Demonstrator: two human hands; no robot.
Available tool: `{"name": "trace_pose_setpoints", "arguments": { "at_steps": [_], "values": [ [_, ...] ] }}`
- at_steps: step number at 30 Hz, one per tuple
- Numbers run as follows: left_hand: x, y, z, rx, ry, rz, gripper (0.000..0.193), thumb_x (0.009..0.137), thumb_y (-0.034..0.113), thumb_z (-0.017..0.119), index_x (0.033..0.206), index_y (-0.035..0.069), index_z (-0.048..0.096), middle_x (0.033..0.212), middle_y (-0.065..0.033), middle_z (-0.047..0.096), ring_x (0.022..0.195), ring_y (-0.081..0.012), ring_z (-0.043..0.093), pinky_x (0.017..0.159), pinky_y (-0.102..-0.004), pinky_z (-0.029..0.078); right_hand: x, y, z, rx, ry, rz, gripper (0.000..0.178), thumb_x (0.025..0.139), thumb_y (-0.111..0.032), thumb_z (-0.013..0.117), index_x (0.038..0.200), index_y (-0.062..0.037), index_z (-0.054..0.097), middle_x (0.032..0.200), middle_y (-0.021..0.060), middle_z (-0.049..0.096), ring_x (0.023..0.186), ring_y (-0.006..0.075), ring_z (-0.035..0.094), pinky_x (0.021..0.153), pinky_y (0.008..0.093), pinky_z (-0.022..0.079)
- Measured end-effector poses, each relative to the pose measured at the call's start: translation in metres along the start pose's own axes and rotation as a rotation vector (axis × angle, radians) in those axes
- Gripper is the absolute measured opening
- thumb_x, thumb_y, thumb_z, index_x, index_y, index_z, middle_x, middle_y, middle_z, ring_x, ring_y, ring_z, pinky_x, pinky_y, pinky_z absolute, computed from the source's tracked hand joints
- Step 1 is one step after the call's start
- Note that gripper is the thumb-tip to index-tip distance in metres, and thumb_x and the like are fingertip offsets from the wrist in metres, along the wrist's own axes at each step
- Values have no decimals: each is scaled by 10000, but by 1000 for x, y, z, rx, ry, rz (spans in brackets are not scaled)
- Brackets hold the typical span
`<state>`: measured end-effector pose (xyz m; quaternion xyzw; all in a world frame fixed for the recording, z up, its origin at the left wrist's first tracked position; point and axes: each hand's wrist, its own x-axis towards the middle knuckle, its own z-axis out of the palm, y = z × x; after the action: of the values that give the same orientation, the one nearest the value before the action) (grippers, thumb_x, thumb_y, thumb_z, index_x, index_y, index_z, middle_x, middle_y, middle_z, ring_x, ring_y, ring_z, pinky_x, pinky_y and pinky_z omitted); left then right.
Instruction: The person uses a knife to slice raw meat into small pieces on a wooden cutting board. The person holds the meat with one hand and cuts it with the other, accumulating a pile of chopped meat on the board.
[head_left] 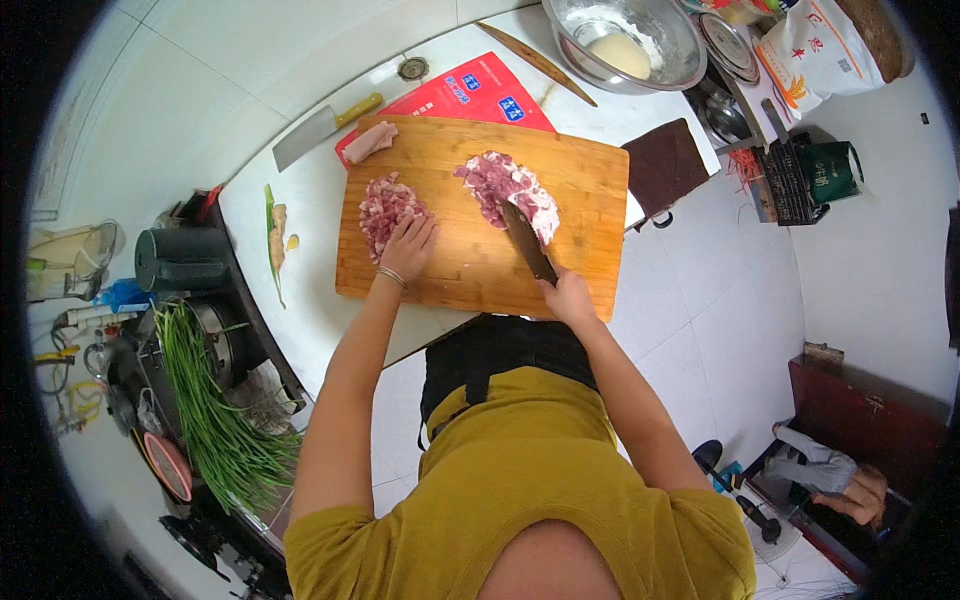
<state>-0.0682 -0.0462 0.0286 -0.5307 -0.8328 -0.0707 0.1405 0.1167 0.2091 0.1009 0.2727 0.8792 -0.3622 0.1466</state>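
A wooden cutting board (pixel 470 265) lies on the white counter in front of me. On its left part sits a pile of diced meat (pixel 380 212), pink with white fat. My left hand (pixel 410 246) lies on the lower right side of that pile, fingers stretched out. Farther right is a second heap of chopped meat (pixel 498 180). My right hand (pixel 570 298) grips a dark-bladed kitchen knife (pixel 530 243), whose tip reaches the near edge of this heap. A pale pink chunk of meat (pixel 370 142) rests at the board's far left corner.
A cleaver (pixel 310 137) with a yellow handle lies left of a red plastic packet (pixel 480 90). Ginger (pixel 277 235) and a scallion piece lie at left. A steel bowl with dough (pixel 620 55) stands far right. Green stalks (pixel 215 410) hang at left; a fan (pixel 770 530) stands lower right.
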Motion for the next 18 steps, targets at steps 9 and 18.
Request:
{"name": "trace_pose_setpoints", "arguments": {
  "at_steps": [9, 18],
  "values": [
    [45, 40, -1, -304, -41, -141, 264, 758, 207, 610, 983, 72, 589, 1029, -89, 553, 968, -261, 524, 891, -399, 410, -1, 8, -21, 119, 61, 14, 302, 781, -207, 642, 987, 9, 601, 812, 274, 603, 799, 418, 588, 698, 449, 467],
    [97, 108, 47, -293, -169, -470, 129, 782, 114, 568, 901, 63, 561, 956, -104, 515, 874, -306, 529, 716, -422, 456, -8, 20, -23, 83, 40, 45, 268, 801, -212, 604, 994, -26, 599, 809, 274, 600, 813, 420, 586, 720, 477, 469]
  ]
}}
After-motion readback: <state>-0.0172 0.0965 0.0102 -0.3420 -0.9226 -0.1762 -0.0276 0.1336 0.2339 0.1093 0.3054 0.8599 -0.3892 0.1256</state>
